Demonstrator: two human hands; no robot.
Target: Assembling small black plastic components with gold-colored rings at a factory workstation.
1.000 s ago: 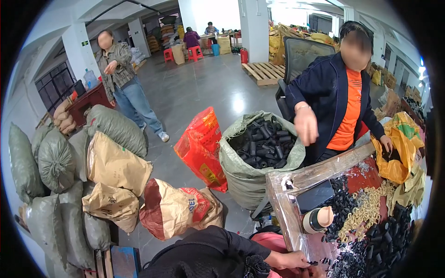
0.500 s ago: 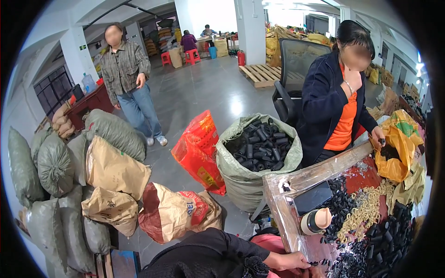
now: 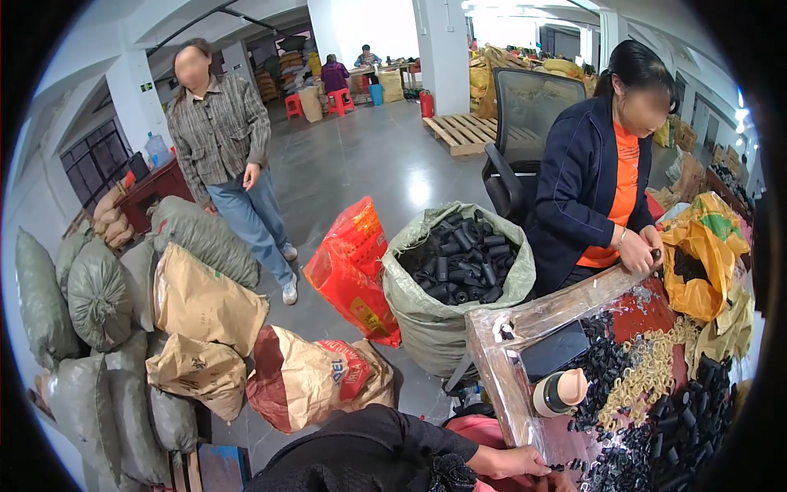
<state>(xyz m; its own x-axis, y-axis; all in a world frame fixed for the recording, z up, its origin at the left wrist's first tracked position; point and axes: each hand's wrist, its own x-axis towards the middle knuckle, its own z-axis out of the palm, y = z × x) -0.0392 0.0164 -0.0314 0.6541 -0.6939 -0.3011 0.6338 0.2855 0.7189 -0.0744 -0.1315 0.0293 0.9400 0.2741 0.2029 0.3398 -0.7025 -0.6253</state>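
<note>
My left hand reaches over the near edge of the table from a black sleeve. Its thumb and fingers are pinched on a small black piece. A strip of skin at the lower edge beside it looks like my right hand; its fingers are cut off by the frame. Small black parts lie heaped beside the hands. Farther up the table are a pile of beige rings and larger black cylindrical pieces. A cup with a pinkish lid stands near my left hand.
A dark flat tray-like object lies behind the cup. Left of the table stands a sack of black cylinders. A co-worker sits across, by a yellow bag. Another person stands near stacked sacks.
The seated co-worker has lowered a hand from the face, and both hands now meet at a small dark piece. The standing person has stepped closer. My left hand has hardly moved.
</note>
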